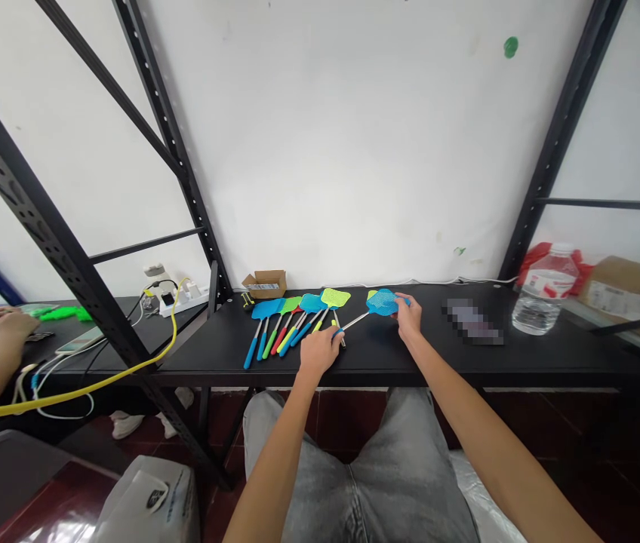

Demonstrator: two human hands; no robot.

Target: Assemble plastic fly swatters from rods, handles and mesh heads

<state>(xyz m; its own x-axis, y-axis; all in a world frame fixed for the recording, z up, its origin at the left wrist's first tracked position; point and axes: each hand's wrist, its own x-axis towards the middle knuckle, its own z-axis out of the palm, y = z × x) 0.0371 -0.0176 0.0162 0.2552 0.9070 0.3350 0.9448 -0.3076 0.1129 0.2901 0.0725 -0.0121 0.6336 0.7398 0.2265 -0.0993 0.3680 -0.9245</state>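
A blue fly swatter (381, 302) with a thin metal shaft is held between my two hands above the black table. My left hand (318, 351) is closed around its handle end, which the fingers mostly cover. At the far edge of the mesh head, my right hand (409, 318) pinches the plastic. Just left of my left hand lie several fly swatters in a fanned row, among them a blue one (266, 310), with blue, green, red and yellow handles pointing toward me. A yellow-green swatter head (336, 299) rests at the row's right end. Another yellow-green piece is partly hidden behind the held head.
On the black table (410, 362) stand a small cardboard box (266, 283) behind the row and a water bottle (546, 294) at right, near a parcel (631, 290). A yellow cable (167, 347) crosses the left rack post. Another person's hands (6, 328) are at far left.
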